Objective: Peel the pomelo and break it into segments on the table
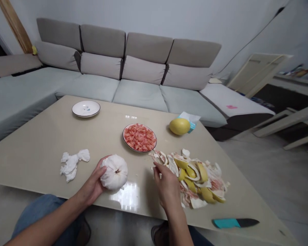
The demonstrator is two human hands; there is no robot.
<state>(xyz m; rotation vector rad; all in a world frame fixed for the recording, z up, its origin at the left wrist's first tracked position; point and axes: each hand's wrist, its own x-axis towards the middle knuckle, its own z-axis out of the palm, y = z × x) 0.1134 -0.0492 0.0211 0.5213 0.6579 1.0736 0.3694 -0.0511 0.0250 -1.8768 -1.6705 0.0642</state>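
Note:
My left hand is wrapped around the left side of a peeled pomelo, white with pith, holding it near the table's front edge. A small dark opening shows at the middle of the fruit. My right hand is beside the left end of a heap of pomelo peel, yellow rind mixed with white and pinkish scraps. Its fingers are curled and pinched together; whatever may be between them is too small to make out. Beyond both hands stands a plate piled with pink pomelo flesh.
A whole yellow pomelo rests against a tissue pack at the back right. A white plate is at the back left, crumpled tissue at the left. A teal-handled knife lies at the front right edge. Behind the table stands a sofa.

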